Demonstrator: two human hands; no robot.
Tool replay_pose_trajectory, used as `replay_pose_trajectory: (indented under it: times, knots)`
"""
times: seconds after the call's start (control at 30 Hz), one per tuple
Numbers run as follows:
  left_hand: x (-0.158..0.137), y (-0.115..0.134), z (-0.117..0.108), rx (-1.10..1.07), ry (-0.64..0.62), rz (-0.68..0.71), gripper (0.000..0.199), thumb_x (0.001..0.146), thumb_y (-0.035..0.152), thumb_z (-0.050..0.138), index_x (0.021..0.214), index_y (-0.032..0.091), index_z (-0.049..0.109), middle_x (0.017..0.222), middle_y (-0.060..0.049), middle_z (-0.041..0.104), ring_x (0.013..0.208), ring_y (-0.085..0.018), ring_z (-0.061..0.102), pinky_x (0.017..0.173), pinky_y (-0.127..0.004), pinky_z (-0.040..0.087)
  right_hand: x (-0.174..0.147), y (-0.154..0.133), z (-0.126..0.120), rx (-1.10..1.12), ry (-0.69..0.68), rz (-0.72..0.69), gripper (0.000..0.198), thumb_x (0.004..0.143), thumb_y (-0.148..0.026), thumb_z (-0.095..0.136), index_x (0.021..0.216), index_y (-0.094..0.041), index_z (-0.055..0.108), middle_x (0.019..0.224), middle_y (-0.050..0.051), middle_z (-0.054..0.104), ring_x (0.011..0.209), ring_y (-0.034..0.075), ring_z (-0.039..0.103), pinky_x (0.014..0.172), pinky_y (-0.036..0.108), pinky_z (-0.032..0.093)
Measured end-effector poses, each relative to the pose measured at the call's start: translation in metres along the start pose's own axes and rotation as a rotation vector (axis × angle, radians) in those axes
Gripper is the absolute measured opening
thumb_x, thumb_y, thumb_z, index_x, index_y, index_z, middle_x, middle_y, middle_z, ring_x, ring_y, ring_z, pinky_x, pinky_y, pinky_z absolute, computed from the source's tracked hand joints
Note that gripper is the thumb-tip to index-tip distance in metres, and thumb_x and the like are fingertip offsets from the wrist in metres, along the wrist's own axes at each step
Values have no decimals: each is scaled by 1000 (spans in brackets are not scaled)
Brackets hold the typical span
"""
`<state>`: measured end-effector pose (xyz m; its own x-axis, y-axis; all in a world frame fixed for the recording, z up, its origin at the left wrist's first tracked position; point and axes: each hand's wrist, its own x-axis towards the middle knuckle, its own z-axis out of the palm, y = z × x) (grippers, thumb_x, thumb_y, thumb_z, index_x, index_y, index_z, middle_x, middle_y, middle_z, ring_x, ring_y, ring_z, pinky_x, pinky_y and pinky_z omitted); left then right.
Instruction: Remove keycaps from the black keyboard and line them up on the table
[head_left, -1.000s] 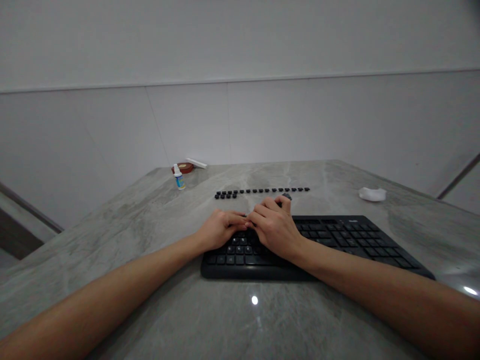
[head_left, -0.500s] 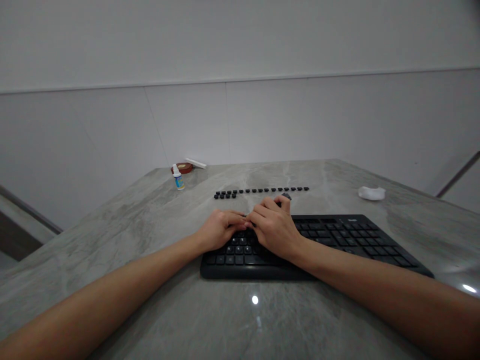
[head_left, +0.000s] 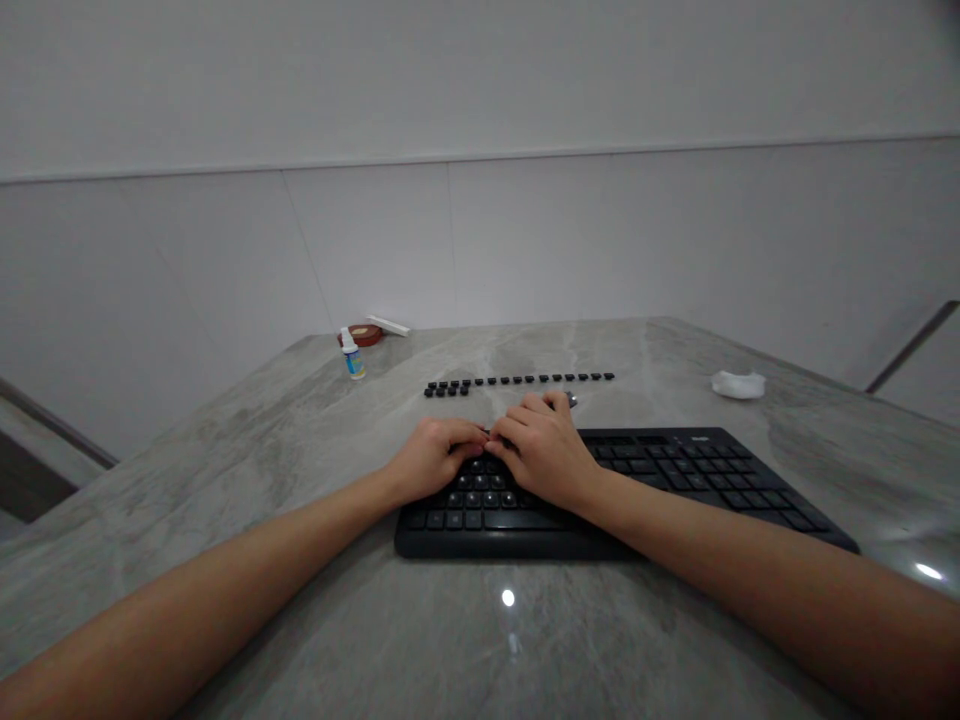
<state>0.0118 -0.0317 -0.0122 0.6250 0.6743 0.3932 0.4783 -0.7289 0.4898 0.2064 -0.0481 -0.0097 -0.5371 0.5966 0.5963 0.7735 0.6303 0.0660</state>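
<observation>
A black keyboard (head_left: 525,545) lies in front of me, and its left part shows bare key posts where keycaps are off. Over its upper left area my left hand (head_left: 435,458) is closed, thumb and fingers pinched together. My right hand (head_left: 544,450) meets it there, also pinched, its fingertips touching the left ones. What lies between the fingertips is too small and hidden to name. A small dark item with a shiny end (head_left: 573,399) peeks out behind the right hand's fingers. Loose black keycaps (head_left: 517,380) stand in a long row behind the keyboard, with a shorter row at left.
A small white bottle with a blue label (head_left: 352,358) stands at the back left, beside a reddish-brown round object (head_left: 365,335) and a white flat piece (head_left: 388,326). A crumpled white wad (head_left: 738,385) lies at right on the grey marbled table (head_left: 337,620).
The view has shifted slightly. Both hands stay pinched together over the keyboard's upper left, and the right has moved a little, hiding more of the dark item behind it.
</observation>
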Motion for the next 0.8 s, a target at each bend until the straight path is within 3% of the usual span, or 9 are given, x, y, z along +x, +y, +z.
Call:
replay_pose_trajectory:
  times: [0.5, 0.8]
  knots:
    - [0, 0, 1, 5, 19, -14, 20, 87, 12, 53, 91, 20, 71, 94, -1, 72, 86, -16, 65, 84, -29, 49, 2, -1, 0, 31, -68, -12, 17, 88, -26, 53, 77, -18, 63, 75, 5, 64, 80, 20, 50, 78, 37, 25]
    - [3, 1, 1, 39, 53, -23, 17, 86, 11, 57, 89, 18, 72, 91, -3, 69, 86, -17, 62, 83, -30, 48, 4, -4, -2, 75, -219, 43, 17, 90, -21, 49, 84, -16, 64, 78, 5, 65, 74, 17, 57, 67, 28, 35]
